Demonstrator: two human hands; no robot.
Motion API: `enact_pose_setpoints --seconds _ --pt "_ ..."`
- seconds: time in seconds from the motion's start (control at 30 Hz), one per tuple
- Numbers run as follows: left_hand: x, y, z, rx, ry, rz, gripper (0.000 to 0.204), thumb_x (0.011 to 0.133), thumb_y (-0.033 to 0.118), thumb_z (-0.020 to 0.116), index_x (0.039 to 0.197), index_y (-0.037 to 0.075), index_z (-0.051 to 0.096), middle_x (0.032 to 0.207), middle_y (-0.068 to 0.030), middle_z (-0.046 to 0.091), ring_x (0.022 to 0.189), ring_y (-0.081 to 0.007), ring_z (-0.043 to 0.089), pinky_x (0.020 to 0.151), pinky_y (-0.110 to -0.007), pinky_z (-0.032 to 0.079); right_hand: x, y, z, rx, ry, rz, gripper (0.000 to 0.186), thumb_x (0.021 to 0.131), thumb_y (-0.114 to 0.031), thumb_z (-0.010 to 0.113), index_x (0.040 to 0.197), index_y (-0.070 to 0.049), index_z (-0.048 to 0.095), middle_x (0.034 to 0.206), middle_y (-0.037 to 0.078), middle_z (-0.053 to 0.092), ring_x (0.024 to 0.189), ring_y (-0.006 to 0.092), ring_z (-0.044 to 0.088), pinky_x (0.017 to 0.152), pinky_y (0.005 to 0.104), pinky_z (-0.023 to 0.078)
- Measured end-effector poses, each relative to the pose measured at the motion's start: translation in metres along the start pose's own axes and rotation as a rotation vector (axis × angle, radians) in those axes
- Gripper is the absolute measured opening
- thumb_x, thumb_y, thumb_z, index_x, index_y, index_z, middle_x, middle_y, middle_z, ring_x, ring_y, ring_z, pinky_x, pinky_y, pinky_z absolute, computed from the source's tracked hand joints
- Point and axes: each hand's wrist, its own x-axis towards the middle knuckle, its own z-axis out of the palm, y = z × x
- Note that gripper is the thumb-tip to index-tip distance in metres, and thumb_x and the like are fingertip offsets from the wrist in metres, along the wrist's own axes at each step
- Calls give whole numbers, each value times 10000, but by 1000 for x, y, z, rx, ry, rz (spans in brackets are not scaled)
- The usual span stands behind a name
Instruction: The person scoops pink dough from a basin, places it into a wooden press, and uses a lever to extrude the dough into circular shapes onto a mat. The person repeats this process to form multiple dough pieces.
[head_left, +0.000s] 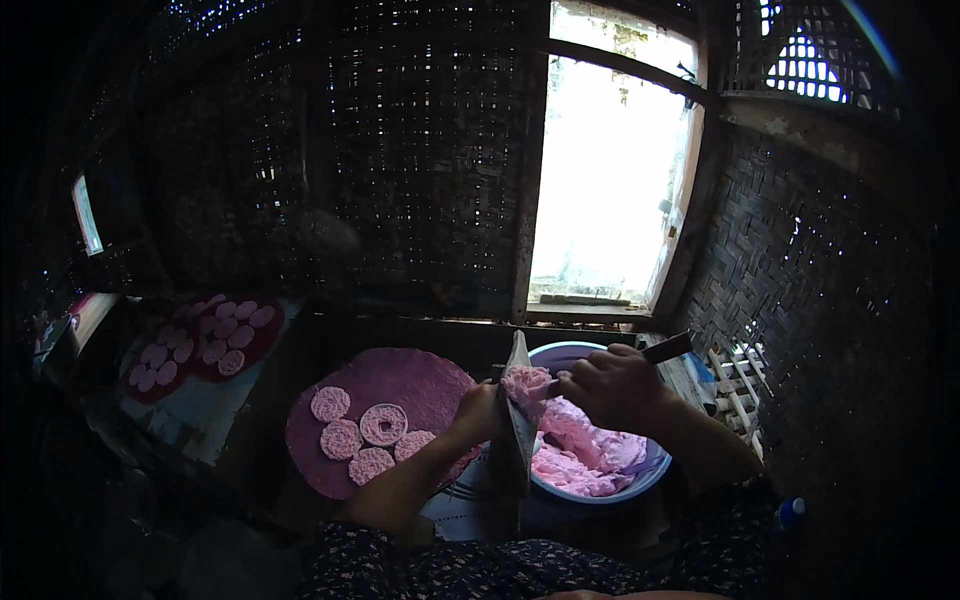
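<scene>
My left hand [475, 415] grips a long, pale, stained piece [520, 465], apparently a bag, held upright beside a blue tub [655, 475] of pink paste [590, 460]. My right hand [610, 385] is closed on a dark-handled tool [665, 348] with a lump of pink paste [525, 380] at its working end, against the pale piece. Left of my hands lies a round purple board [390, 370] with several lacy pink discs [340, 438] on it; one sits inside a pale ring [383, 408].
At far left, more pink discs [235, 335] lie on red rounds over a pale sheet [200, 410]. A woven wall [760, 250] with a bright window [615, 180] stands beyond. A slatted rack [740, 395] is at right, a blue bottle [790, 512] below it.
</scene>
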Motion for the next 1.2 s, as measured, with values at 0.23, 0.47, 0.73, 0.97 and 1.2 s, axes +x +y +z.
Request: enact_pose_setpoints --seconds 0.23,0.47,0.73,0.97,1.2 --pt "1 -29 -11 -27 -9 -47 327 681 281 699 895 41 641 903 -207 644 872 -378 631 742 -433 516 -12 9 -9 29 0 137 105 788 -244 607 753 -149 578 648 -1 532 604 165 589 567 325 462" --pt "25 -49 42 -1178 39 66 649 772 214 739 1291 21 399 1212 -117 491 1111 -207 495 962 -319 420 -39 -37 55 1313 249 1295 141 857 -121 650 957 -22 632 738 36 628 647 63 555 564 217 431" --pt "33 -64 50 -314 41 -60 258 923 155 448 1109 6 549 971 -105 613 873 -194 639 785 -343 540 -72 -61 59 924 142 1122 218 768 -187 742 861 -9 657 679 59 628 596 84 556 549 249 439" --pt "28 -28 26 -223 122 47 296 727 265 682 913 42 630 927 -186 649 898 -361 632 742 -412 514 -73 -50 67 461 415 1043 148 731 -141 736 825 -53 664 727 94 653 606 212 631 564 315 475" --pt "36 -70 38 -179 60 -152 228 731 150 694 933 48 664 838 -67 680 793 -137 646 696 -312 512 -62 -68 67 366 441 760 156 716 -155 748 815 -68 664 610 91 596 527 250 602 493 338 456"
